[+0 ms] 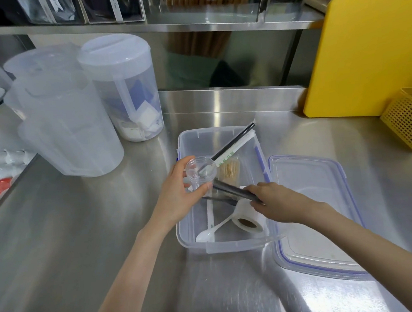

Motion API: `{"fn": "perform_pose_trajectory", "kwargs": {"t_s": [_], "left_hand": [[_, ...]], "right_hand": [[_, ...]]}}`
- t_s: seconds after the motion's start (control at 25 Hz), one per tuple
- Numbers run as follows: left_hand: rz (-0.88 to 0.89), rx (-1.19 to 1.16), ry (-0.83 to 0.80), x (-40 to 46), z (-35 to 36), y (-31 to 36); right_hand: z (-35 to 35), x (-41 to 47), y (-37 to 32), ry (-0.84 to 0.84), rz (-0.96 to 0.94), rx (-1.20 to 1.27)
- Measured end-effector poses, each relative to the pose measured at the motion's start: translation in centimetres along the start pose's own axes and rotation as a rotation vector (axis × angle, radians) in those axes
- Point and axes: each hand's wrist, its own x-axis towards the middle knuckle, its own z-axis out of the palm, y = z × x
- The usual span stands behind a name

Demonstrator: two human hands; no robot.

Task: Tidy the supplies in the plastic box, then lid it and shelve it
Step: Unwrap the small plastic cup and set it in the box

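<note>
An open clear plastic box [193, 237] sits on the steel counter. My left hand [178, 196] grips a small clear plastic cup [199, 172] over the box's left side. My right hand [273, 198] is closed on dark straws [229, 189] lying across the box's middle. Inside lie a white spoon [205, 234], a white tape roll [247, 220], a bundle of toothpicks [230, 170], and a wrapped white straw [231, 151] beside a long black straw [235, 141] leaning on the far rim. The box's lid [311, 209], clear with blue clips, rests right of the box.
Large translucent jugs [69, 131] and a lidded canister [127, 88] stand at the left back. A yellow board [363, 54] and a yellow mesh basket [407, 122] occupy the right back. A steel shelf [142, 26] with clear bins runs overhead behind the counter.
</note>
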Motion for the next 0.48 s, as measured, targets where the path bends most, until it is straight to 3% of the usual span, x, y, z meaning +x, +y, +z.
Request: {"fn": "perform_pose_trajectory", "kwargs": {"t_s": [0.24, 0.48], "left_hand": [[-0.017, 0.0, 0.01, 0.2, -0.2, 0.1], [-0.036, -0.003, 0.007, 0.8, -0.4, -0.2]], "right_hand": [[-2.3, 1.0, 0.5, 0.133, 0.05, 0.012], [-5.2, 6.3, 2.0, 0.126, 0.064, -0.11]]}}
